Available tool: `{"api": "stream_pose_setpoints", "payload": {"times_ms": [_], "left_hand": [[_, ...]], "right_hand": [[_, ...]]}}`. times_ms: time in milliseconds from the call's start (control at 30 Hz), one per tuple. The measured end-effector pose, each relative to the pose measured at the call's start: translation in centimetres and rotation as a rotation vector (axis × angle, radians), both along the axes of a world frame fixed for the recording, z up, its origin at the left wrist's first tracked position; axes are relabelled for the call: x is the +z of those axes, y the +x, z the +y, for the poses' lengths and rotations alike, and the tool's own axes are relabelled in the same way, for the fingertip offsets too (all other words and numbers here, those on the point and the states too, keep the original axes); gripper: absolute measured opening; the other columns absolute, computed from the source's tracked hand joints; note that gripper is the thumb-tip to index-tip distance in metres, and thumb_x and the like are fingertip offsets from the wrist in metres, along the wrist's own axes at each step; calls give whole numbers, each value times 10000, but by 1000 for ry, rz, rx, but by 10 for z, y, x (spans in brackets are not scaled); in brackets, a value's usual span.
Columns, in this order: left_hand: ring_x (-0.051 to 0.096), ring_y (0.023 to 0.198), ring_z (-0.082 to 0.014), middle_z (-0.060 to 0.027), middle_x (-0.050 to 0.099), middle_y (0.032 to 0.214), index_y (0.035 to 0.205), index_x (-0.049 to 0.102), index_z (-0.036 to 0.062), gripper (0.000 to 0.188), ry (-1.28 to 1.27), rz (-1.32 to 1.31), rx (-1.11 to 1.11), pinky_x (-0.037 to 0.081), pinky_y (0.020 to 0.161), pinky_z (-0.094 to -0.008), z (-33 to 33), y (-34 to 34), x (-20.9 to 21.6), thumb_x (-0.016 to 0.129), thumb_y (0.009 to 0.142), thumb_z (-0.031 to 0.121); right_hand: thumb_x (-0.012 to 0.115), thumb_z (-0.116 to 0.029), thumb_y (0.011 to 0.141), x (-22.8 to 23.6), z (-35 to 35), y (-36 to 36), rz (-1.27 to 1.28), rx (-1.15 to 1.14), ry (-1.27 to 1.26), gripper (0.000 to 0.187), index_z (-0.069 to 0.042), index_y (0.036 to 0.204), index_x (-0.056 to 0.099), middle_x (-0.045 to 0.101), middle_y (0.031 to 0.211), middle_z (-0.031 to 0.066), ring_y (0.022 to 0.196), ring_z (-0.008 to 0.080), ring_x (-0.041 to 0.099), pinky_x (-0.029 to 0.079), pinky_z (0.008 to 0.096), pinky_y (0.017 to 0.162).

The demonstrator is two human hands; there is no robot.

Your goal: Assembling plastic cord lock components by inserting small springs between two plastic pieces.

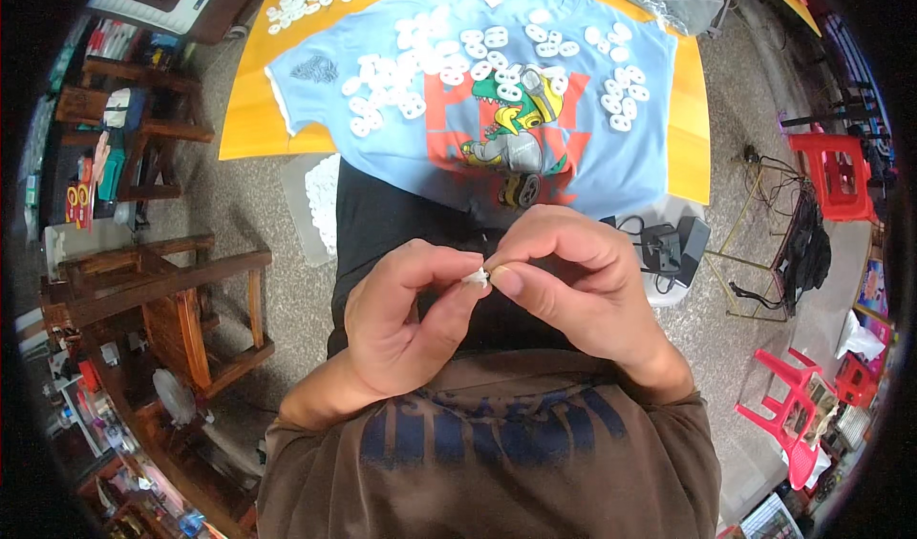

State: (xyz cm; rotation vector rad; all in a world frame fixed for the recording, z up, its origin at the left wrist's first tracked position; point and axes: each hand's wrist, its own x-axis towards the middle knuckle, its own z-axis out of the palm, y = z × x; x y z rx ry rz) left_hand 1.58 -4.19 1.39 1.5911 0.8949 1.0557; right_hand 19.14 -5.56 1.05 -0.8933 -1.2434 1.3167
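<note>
In front of my body, my left hand (406,314) pinches a small white plastic piece (476,276) between thumb and fingertips. Against its right side, my right hand (578,286) is closed in a pinch at the fingertips. A tiny dark bit shows there, too small to name. Beyond both hands a light blue T-shirt (382,166) with a cartoon print lies spread over a yellow table (690,128). Scattered on the shirt are many flat oval white pieces with holes (497,37). A few dark oval pieces (519,191) lie nearer to me on the print.
Small dark strands (315,69) are heaped on the shirt's left sleeve. More white pieces (325,200) fill a container below the table's left side. Black adapters (669,252) sit at the right. Wooden furniture (191,324) stands left, red plastic stools (788,400) right.
</note>
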Motion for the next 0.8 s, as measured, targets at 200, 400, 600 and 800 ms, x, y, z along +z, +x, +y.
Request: {"api": "stream_pose_setpoints", "payload": {"times_ms": [200, 400, 600, 800], "left_hand": [[540, 589, -126, -72, 581, 743, 965, 570, 0, 214, 15, 25, -24, 433, 528, -225, -3, 0, 3, 631, 765, -43], [549, 571, -121, -76, 589, 756, 1021, 574, -1, 235, 81, 11, -93, 438, 520, -217, 0, -3, 0, 593, 792, -52], [537, 550, -107, -62, 587, 739, 1044, 579, -1, 266, 65, 17, -104, 427, 496, -213, 2, -4, 6, 614, 784, -41], [530, 546, -113, -50, 577, 704, 1019, 605, 10, 277, 57, 60, -62, 412, 496, -216, 0, -4, 5, 647, 751, -46]], "right_hand": [[605, 4, 769, 5, 0, 0, -178, -39, 156, 55, -28, 813, 618, 599, 732, 55, 667, 166, 562, 423, 257, 590], [600, -5, 776, 3, -1, 0, -191, -25, 177, 58, -31, 824, 622, 608, 737, 52, 648, 179, 556, 420, 270, 575], [608, -41, 804, 2, -2, 0, -147, -9, 137, 31, -28, 828, 620, 603, 732, 54, 633, 175, 545, 409, 266, 559], [605, -42, 806, 3, -2, 1, -195, -21, 195, 33, -24, 833, 610, 602, 740, 55, 641, 185, 554, 418, 271, 564]]}}
